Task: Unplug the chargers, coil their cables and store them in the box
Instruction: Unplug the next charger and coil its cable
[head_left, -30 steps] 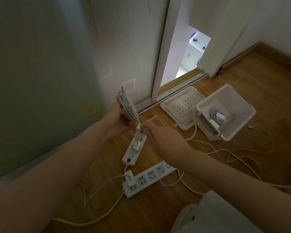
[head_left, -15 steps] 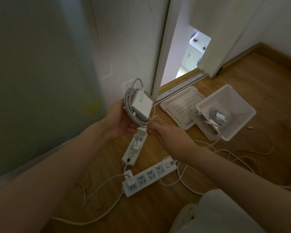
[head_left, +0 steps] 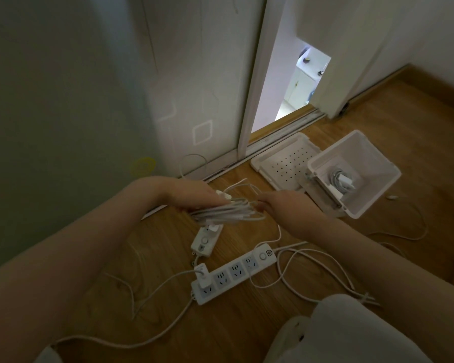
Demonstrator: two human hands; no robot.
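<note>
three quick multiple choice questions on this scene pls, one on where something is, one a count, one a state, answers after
1. Where is the lid of the box?
A) shut on the box
B) on the floor beside the box
C) leaning on the wall

2. How many things are plugged into the long strip?
A) none
B) one
C) three

3. The cable in the left hand is
A) coiled in a bundle
B) stretched out straight
C) plugged into a strip

Answers:
1 B: it lies flat on the floor next to the open box.
2 B: a single charger sits at one end, and the other sockets are bare.
3 A: its loops are gathered together in the grip.
</note>
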